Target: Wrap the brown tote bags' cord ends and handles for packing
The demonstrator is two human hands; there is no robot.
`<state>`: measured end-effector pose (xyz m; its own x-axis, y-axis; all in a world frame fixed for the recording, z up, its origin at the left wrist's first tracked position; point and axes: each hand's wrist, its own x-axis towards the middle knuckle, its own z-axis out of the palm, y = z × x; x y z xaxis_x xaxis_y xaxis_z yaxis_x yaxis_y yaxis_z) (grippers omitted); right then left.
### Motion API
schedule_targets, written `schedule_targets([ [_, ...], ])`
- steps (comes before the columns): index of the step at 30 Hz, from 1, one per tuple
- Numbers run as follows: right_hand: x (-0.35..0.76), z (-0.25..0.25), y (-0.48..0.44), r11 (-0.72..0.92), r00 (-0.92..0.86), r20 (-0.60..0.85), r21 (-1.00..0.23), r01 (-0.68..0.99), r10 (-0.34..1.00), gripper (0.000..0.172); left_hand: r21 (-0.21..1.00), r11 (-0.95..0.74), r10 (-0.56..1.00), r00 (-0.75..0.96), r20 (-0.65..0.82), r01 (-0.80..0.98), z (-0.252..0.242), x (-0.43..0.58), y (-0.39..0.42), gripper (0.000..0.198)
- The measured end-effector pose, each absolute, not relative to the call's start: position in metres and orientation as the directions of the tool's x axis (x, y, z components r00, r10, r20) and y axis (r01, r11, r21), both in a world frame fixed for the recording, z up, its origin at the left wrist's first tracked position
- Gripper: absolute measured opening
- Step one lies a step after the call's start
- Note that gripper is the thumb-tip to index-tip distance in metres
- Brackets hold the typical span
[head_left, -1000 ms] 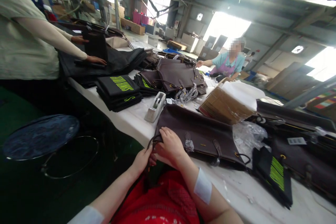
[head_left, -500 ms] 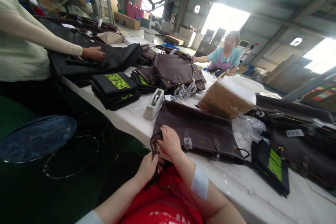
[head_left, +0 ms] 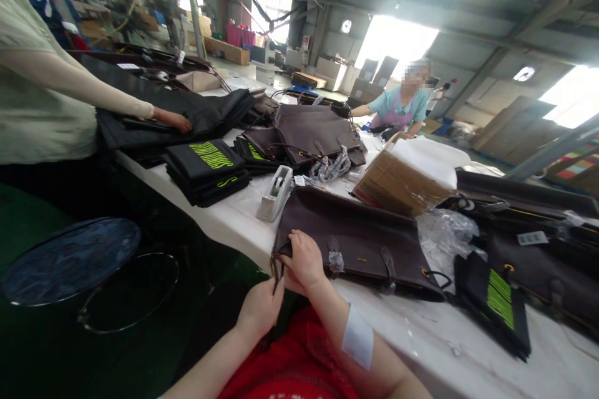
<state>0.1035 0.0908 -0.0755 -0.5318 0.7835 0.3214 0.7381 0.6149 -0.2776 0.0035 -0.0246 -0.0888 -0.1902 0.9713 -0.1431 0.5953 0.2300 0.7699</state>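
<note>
A dark brown leather bag (head_left: 350,230) lies flat on the white-covered table in front of me, its straps and a small gold mark facing up. At its near left corner my right hand (head_left: 303,260) grips the bag's edge, fingers on top. Just below, my left hand (head_left: 260,305) is closed round a thin dark strap (head_left: 276,271) that hangs from that corner. Clear wrap covers part of one buckle strap (head_left: 336,257) on the bag. The far ends of my left fingers are partly hidden.
A tape dispenser (head_left: 275,194) stands beyond the bag, beside folded black cloth bags (head_left: 206,168) with green lettering. A cardboard box (head_left: 393,177) and more brown bags (head_left: 313,131) lie farther back. One co-worker's hand (head_left: 173,120) rests at left; another person (head_left: 397,106) stands opposite. A round stool (head_left: 70,259) is left.
My left hand has drawn slightly down and away from my right hand, with the strap stretched between them. The co-worker's hand at left has shifted a little. The view has tilted slightly.
</note>
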Motion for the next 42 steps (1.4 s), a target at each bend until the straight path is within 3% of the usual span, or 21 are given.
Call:
schedule_targets([
  [6,0.097,-0.074,0.087,0.579,-0.484,0.332,-0.320,0.749,0.810,0.044,0.845,0.203,0.979,-0.112,-0.170,0.495,-0.099,0.030,-0.010,0.030],
  [9,0.103,-0.069,0.088,0.637,-0.573,0.280,-0.291,0.714,0.770,0.057,0.926,0.342,0.939,-0.097,-0.330,0.160,-0.105,0.028,-0.003,0.024],
  [11,0.113,-0.062,0.092,0.682,-0.641,0.234,-0.285,0.674,0.731,0.063,0.888,0.450,0.885,-0.087,-0.458,-0.096,-0.111,0.025,-0.003,0.020],
  [13,0.124,-0.056,0.097,0.705,-0.682,0.192,-0.284,0.650,0.706,0.065,0.853,0.477,0.859,-0.092,-0.503,-0.210,-0.114,0.024,-0.005,0.021],
  [17,0.135,-0.050,0.104,0.707,-0.692,0.162,-0.250,0.661,0.704,0.071,0.834,0.493,0.852,-0.055,-0.520,-0.249,-0.107,0.020,-0.008,0.040],
  [24,0.124,-0.062,0.105,0.606,-0.565,0.220,-0.242,0.758,0.795,0.077,0.739,0.557,0.807,0.034,-0.590,-0.379,-0.091,0.014,-0.014,0.040],
  [35,0.124,-0.073,0.104,0.543,-0.494,0.227,-0.339,0.768,0.839,0.080,0.736,0.610,0.785,0.101,-0.611,-0.292,-0.085,0.009,-0.051,0.044],
  [42,0.124,-0.067,0.105,0.630,-0.587,0.232,-0.334,0.701,0.776,0.084,0.742,0.623,0.781,0.143,-0.608,-0.247,-0.079,0.000,-0.052,0.045],
])
